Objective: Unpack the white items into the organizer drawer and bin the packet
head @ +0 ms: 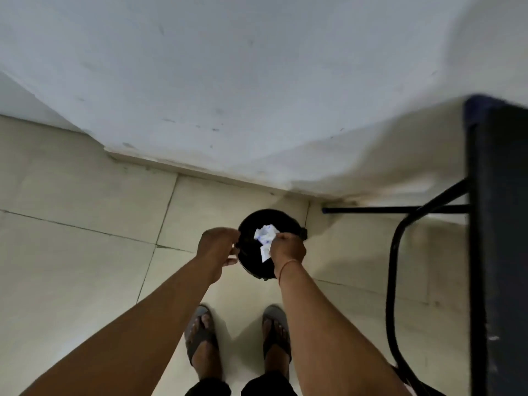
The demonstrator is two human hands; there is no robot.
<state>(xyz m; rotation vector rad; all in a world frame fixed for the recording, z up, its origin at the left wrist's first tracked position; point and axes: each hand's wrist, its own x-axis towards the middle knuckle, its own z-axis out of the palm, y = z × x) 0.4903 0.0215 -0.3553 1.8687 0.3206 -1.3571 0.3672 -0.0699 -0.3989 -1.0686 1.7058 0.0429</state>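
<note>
A round black bin (251, 250) stands on the tiled floor near the wall. My right hand (287, 248) is over the bin's opening, shut on a crumpled white packet (265, 235) with blue print; pieces of it stick out above and below my fingers. My left hand (218, 248) is at the bin's left rim, fingers curled at the edge; whether it grips the rim I cannot tell. The organizer drawer and the white items are out of sight.
A dark table edge (503, 224) with black metal legs (397, 267) stands at the right. The white wall (257, 95) meets the floor just behind the bin. My sandalled feet (237, 335) stand on the beige tiles below the bin.
</note>
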